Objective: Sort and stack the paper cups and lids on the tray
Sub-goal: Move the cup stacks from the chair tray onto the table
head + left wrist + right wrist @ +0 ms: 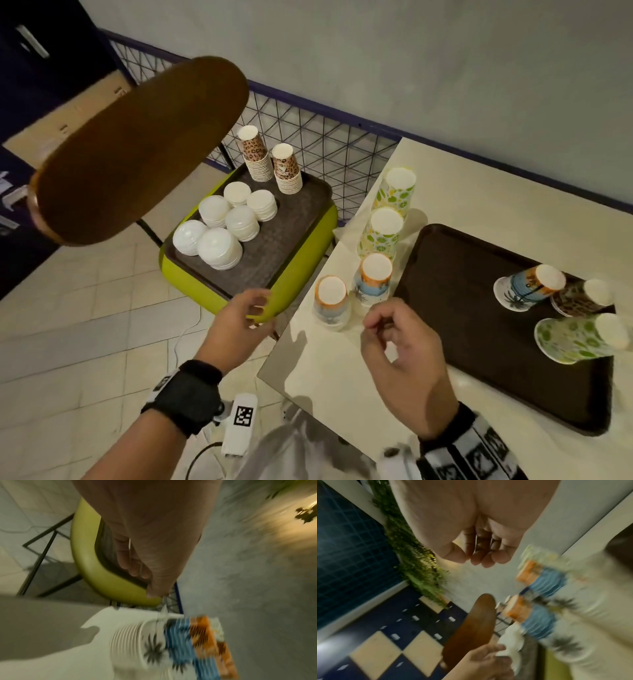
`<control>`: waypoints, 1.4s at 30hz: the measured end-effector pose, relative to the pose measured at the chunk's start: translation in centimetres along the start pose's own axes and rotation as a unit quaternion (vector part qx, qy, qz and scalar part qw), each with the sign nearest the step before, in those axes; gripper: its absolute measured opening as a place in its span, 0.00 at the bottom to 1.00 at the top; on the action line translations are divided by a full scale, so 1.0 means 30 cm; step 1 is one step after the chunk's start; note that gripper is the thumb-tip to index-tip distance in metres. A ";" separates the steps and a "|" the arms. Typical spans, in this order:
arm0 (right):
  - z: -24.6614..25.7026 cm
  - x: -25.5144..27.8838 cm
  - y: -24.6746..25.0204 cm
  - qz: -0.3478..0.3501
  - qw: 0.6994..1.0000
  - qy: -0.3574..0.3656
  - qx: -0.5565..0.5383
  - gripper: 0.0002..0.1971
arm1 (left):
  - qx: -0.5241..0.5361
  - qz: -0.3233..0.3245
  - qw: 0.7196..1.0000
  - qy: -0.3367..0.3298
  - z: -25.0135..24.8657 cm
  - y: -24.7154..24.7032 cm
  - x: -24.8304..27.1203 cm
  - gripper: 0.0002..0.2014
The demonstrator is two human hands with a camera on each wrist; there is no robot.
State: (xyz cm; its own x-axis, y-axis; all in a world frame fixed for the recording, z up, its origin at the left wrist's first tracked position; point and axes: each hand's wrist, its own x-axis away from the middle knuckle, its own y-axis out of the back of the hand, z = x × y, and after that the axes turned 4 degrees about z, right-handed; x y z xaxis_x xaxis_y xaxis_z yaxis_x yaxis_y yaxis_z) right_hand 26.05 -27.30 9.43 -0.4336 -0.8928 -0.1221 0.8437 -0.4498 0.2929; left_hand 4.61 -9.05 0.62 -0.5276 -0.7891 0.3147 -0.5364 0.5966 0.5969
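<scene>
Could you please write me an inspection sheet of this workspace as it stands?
Surface: cream table bearing a dark tray.
Job's things: three cups lying on that tray; four upturned cup stacks beside it; lid piles and leopard cup stacks on the chair tray.
Clutter: nothing seen.
Hands: left hand and right hand loosely curled, holding nothing.
Cables: white cable on the floor.
Surroundings: green chair, wire fence.

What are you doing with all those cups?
A person is sorting paper cups and lids. Both hands are empty right now: the left hand hovers by the green chair, the right hand over the table. On the chair's tray sit lid stacks and leopard cup stacks. Three loose cups lie tipped over on the table's tray.
</scene>
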 end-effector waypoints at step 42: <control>-0.555 -1.381 -0.804 -0.095 0.966 -0.203 0.127 0.39 | -0.035 -0.029 0.997 -0.060 0.078 0.528 -1.401 0.46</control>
State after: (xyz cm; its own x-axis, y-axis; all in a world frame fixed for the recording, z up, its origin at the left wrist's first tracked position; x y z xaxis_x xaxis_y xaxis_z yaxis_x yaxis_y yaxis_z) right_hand 28.92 20.14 -8.36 -0.7052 -0.6882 0.1704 0.6540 -0.5388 0.5310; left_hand 16.75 33.92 -4.88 -0.5742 -0.7965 0.1894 -0.5235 0.5351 0.6630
